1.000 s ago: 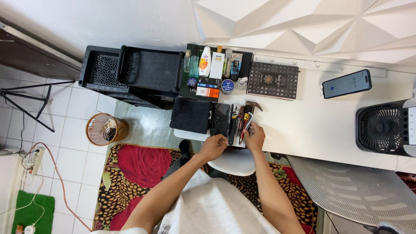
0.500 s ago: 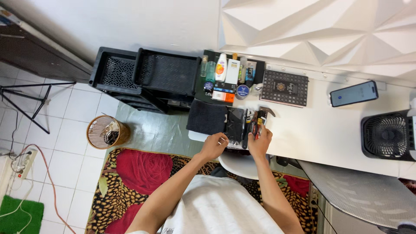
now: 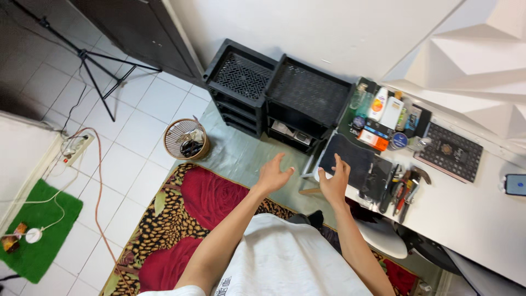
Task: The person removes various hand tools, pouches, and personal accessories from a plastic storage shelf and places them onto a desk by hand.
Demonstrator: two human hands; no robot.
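My left hand hangs in the air with its fingers spread, left of the white desk and over the grey-green floor mat. My right hand is also empty with fingers apart, at the desk's left corner, just before a folded black towel. Right of the towel lie a black pouch and a row of hand tools, among them pliers and a hammer. Neither hand touches the tools.
Two black plastic drawer racks stand against the wall left of the desk. Bottles and tins, a patterned dark book and a phone sit on the desk. A wicker bin, a tripod and a rose rug are on the floor.
Both hands have left the tools and pouch and moved left, opening. The view has swung left and down, showing more floor.
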